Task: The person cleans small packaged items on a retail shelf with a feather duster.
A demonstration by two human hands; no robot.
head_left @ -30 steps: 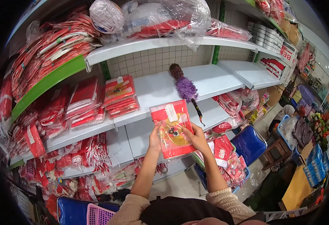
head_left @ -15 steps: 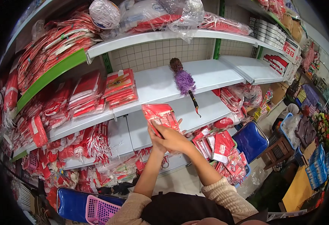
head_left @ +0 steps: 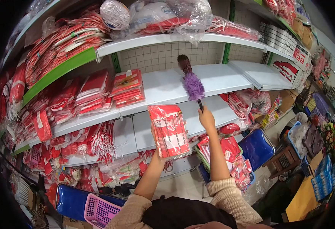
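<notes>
In my left hand (head_left: 158, 153) is a flat red and white packet (head_left: 170, 131) in clear plastic, held up in front of the shelves. Most of that hand is hidden behind the packet; its fingertips show at the right edge. My right hand (head_left: 207, 118) is closed around the black handle of a feather duster (head_left: 193, 86). The duster's purple and brown feathers lie over the pale middle shelf (head_left: 156, 84), pointing to the back. Left of the duster, a stack of red packets (head_left: 128, 88) sits on the same shelf.
Red goods in plastic (head_left: 66, 49) crowd the shelves on the left. A basket of red packets (head_left: 228, 152) stands at lower right, beside a blue chair (head_left: 256, 145). A pink basket (head_left: 98, 212) is at lower left. Cartons (head_left: 285, 70) stand at the right end.
My right hand has left the packet and reached forward to the right, taking hold of the duster's handle. The packet now stays in my left hand alone, its printed face toward me.
</notes>
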